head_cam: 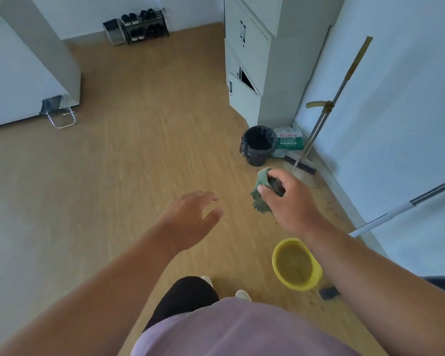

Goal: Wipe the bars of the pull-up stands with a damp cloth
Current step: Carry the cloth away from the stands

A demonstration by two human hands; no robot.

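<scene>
— What's in your hands?

— My right hand [289, 199] grips the green cloth [262, 191]; my left hand [193, 214] is spread, holding nothing.

— Any writing?

— A green-labelled bag [288, 141] at one o'clock; print too blurred to read.

— Around you?

— Yellow basin [297, 264] at five o'clock, black bin [257, 145] just beside the bag, broom [301, 168] leaning on the wall, white bar [385, 217] at three.

Counted: one green cloth [262, 187], one yellow basin [296, 263], one black bin [258, 145], one broom [302, 168], two folding stools, far left.
</scene>
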